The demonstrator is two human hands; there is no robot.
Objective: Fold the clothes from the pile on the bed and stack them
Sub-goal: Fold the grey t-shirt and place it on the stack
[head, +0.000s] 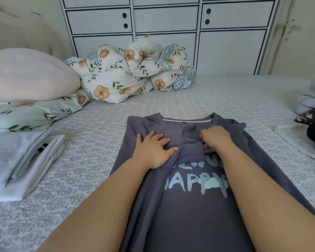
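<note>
A grey T-shirt (193, 211) with pale blue lettering lies flat on the bed in front of me, collar away from me, both sides turned in toward the middle. My left hand (154, 151) rests flat with fingers spread on the left folded-in side. My right hand (215, 139) has its fingers curled on the folded sleeve fabric near the chest. A stack of folded pale grey clothes (20, 164) sits at the left. At the right edge lies a pile of unfolded clothes (313, 113), light blue and dark pieces.
The bed (91, 153) has a grey-patterned sheet. A bunched floral duvet (133, 70) lies at the far side, against white drawers (167, 20). A pink pillow (27, 75) sits on a leaf-print pillow at the left.
</note>
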